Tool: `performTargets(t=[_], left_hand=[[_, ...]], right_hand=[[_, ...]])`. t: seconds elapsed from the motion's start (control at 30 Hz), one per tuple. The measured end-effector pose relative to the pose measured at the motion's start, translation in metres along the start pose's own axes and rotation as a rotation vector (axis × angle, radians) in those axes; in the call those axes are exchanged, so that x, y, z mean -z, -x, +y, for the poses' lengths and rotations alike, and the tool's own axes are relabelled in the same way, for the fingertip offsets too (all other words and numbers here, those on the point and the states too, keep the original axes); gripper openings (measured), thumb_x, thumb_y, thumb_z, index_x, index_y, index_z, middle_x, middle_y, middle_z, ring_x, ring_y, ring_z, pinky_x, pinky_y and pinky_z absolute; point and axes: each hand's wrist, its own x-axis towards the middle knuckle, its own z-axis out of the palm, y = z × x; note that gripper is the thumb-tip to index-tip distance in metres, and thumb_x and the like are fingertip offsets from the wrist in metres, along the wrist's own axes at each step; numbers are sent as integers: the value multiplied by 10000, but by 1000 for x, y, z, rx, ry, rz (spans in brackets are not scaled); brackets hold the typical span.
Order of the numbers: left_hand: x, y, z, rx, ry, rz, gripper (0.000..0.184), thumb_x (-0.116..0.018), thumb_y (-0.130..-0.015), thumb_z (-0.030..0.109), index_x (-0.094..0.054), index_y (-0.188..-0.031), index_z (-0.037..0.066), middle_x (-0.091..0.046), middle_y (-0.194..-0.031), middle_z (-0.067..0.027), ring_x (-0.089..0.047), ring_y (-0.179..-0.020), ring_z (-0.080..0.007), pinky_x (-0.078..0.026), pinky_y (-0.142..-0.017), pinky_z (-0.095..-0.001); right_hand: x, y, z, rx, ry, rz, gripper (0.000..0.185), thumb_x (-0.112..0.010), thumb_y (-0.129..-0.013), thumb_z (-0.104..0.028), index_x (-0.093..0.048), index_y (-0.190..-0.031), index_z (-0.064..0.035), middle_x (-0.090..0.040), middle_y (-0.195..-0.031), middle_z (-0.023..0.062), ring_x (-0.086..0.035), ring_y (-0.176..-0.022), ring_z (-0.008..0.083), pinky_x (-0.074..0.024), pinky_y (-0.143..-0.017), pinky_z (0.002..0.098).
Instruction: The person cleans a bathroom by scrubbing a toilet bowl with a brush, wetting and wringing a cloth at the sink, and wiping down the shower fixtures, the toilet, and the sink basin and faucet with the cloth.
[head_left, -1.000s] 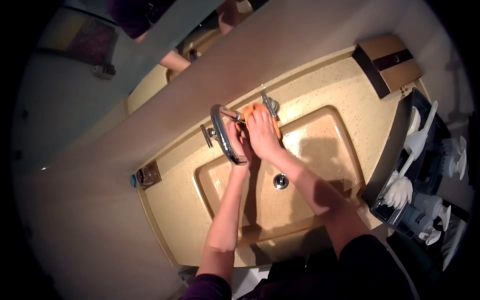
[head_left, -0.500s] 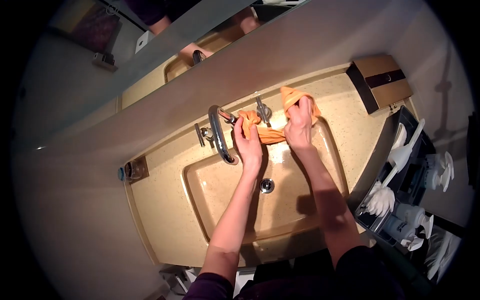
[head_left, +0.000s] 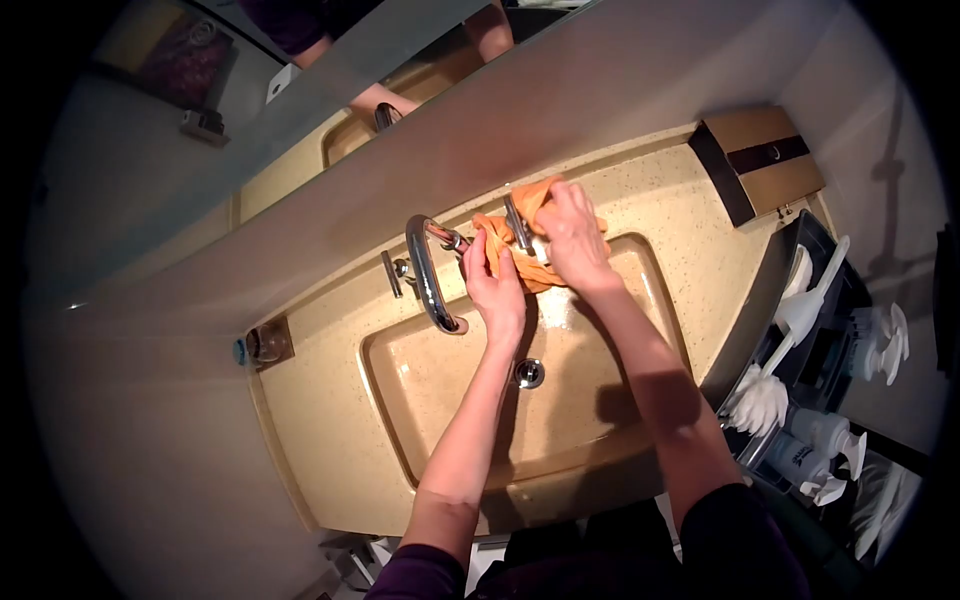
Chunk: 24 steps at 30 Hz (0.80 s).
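Note:
An orange cloth is bunched around the right tap handle, at the back rim of the beige sink. My left hand is closed on the cloth's left part, just right of the curved chrome faucet. Fingers of my right hand grip the cloth's other part, on the right side of the handle. The left tap handle stands uncovered beyond the faucet.
A brown box sits at the counter's back right. Below it, a dark tray holds a white brush, a white puff and pump bottles. A glass jar stands at the left end. A mirror runs behind.
My right hand has moved left with its part of the cloth, towards the right tap handle. The cloth stretched between my hands is now bunched up. My left hand stays beside the faucet.

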Motion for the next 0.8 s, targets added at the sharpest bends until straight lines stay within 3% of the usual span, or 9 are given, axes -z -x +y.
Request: performTargets(t=[0.1, 0.2, 0.37, 0.47, 0.53, 0.67, 0.73, 0.77, 0.8], left_hand=[[-2, 7, 6, 16, -95, -61, 482, -561, -965, -14, -512, -1444, -18, -437, -1489, -219, -438, -1389, -310, -367, -1136, -364], [-10, 7, -1, -288, -150, -103, 555, -495, -917, -93, -497, -1464, -1, -388, -1512, -280, -423, -1397, -422, -368, -1147, -413], [1, 10, 10, -325, -216, -136, 569, -542, -861, -144, -568, -1406, 16, -431, -1487, -253, -435, -1382, -403, -370, -1148, -408], [14, 11, 8, -512, -384, -256, 532, -540, -824, -171, -622, -1324, -12, -475, -1452, -245, -478, -1327, -402, -402, -1119, -413], [21, 9, 3, -481, -335, -237, 500, -535, -813, -181, -628, -1281, -30, -482, -1432, -245, -492, -1294, -409, -423, -1091, -424], [16, 3, -5, -416, -487, -206, 617, -556, -803, -140, -442, -1406, -79, -396, -1467, -297, -425, -1323, -454, -380, -1116, -478], [9, 1, 1, -417, -670, -334, 706, -567, -799, -99, -317, -1459, -116, -345, -1500, -332, -351, -1367, -483, -307, -1166, -508], [9, 1, 0, -414, -677, -323, 689, -580, -789, -92, -360, -1441, -108, -335, -1516, -329, -360, -1365, -481, -297, -1177, -503], [7, -3, 4, -391, -649, -377, 681, -569, -785, -87, -370, -1436, -113, -333, -1518, -324, -349, -1374, -476, -283, -1179, -509]], right_hand=[[4, 26, -24, -108, -18, -109, 119, -589, -856, -111, -674, -881, -32, -522, -1054, 157, -521, -1076, 348, -446, -920, 453], [13, 51, -44, -70, -104, 4, 117, -586, -848, -69, -693, -848, -21, -531, -1021, 151, -521, -998, 344, -440, -869, 428], [14, 35, -19, -311, -51, 181, 174, -597, -743, 94, -697, -854, 4, -580, -1030, 161, -533, -999, 347, -448, -854, 432], [9, -10, -2, -145, -199, 284, 163, -586, -764, 73, -691, -873, 15, -636, -1023, 181, -555, -1019, 354, -455, -871, 449], [-24, -20, 14, 161, -312, -19, 149, -596, -763, 41, -678, -886, 19, -673, -971, 187, -576, -1012, 360, -460, -899, 456], [-30, -33, 19, -11, -308, -328, 115, -629, -754, -31, -660, -855, 14, -682, -903, 177, -600, -1022, 357, -462, -933, 468], [-15, -31, 26, 18, -168, -347, 123, -620, -754, -25, -669, -861, 11, -688, -907, 172, -602, -1029, 360, -464, -938, 467], [-15, -32, 25, 75, -62, -373, 133, -611, -754, -18, -677, -866, 9, -694, -910, 167, -604, -1037, 362, -466, -942, 466], [-17, -14, 44, 124, 0, -141, 204, -585, -721, 31, -698, -888, 1, -710, -981, 166, -600, -1058, 373, -457, -970, 462]])
